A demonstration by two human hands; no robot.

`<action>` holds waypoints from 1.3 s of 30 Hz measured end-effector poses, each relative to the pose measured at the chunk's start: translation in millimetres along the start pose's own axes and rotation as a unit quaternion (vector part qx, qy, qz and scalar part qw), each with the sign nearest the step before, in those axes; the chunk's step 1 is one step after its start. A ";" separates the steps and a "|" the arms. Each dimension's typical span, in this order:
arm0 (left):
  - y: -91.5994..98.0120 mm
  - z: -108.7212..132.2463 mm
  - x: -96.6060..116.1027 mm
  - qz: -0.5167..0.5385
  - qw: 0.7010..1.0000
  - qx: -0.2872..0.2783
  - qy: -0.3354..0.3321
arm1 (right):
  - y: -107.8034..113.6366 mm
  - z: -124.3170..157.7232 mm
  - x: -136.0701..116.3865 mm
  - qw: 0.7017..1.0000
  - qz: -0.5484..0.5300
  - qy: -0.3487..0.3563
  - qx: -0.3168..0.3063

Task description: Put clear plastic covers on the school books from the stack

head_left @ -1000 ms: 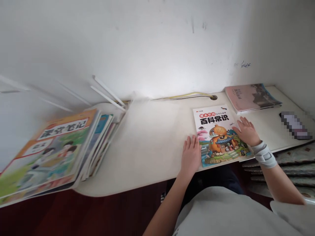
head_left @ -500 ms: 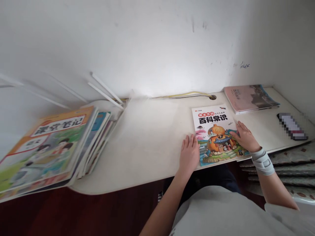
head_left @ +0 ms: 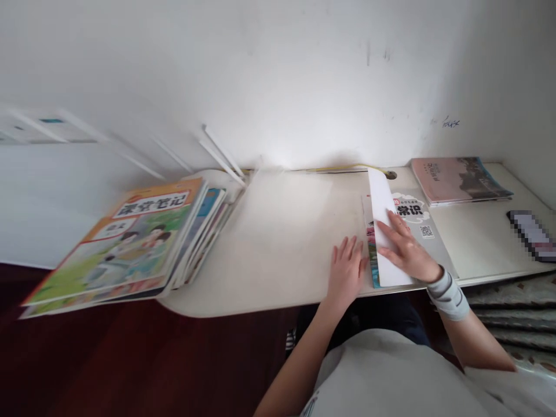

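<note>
A book (head_left: 428,220) lies near the front edge of the white desk, its cover lifted and turned over toward the left. The cover's blank white inner side (head_left: 384,191) faces up, and a grey page with black title characters and a QR code shows to its right. My right hand (head_left: 408,249), in a grey wristband, rests on the turning cover with fingers spread. On the desk beside the book's left edge lies my left hand (head_left: 347,269), its fingers stretched out. Whether it touches the book is hard to make out.
A stack of colourful books (head_left: 143,237) leans at the left end of the desk (head_left: 278,255). Pinkish booklets (head_left: 452,179) lie at the back right, with a pixelated phone-like object (head_left: 532,234) nearer the right edge. A yellow cable (head_left: 321,169) runs along the wall.
My right hand has moved from the book's right edge leftward across it, turning the cover over. The left hand stays by the left edge. The view has shifted slightly left.
</note>
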State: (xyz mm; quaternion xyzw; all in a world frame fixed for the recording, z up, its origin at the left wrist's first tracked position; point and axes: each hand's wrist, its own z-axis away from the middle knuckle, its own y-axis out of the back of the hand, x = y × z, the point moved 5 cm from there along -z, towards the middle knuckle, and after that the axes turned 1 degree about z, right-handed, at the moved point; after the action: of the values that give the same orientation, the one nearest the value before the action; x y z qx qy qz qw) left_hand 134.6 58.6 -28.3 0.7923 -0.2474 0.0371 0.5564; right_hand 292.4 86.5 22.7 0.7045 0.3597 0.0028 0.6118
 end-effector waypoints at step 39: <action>27.0 60.0 -16.8 -0.060 0.998 0.029 0.004 | -50.2 -79.0 -54.2 0.976 0.163 0.061 -0.128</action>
State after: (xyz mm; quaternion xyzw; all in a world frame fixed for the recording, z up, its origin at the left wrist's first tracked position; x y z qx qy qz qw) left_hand 95.2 3.6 -33.3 0.8216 -0.1958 0.0139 0.5352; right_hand 191.8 126.4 22.8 0.6681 0.2734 0.1911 0.6651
